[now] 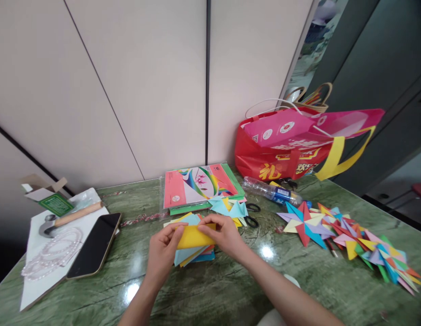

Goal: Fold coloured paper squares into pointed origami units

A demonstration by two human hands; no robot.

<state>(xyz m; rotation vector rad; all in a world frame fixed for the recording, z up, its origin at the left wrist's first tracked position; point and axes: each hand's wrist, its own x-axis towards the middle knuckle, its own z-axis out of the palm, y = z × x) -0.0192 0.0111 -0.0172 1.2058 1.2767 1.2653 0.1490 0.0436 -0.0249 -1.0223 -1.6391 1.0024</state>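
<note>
A yellow piece of folded paper is held up between my two hands. My left hand pinches its left end between thumb and fingers. At the right end, my right hand grips the same paper near its top edge. Below and behind it lies a stack of coloured paper sheets, partly hidden by the yellow piece and my hands. Just beyond my right hand are light blue and yellow folded paper pieces, with black-handled scissors beside them.
On the right lie several multicoloured paper stars. Behind them are a plastic bottle and a red gift bag. A pink paper pack rests near the wall. At left are a phone, a hammer and beads on a white board.
</note>
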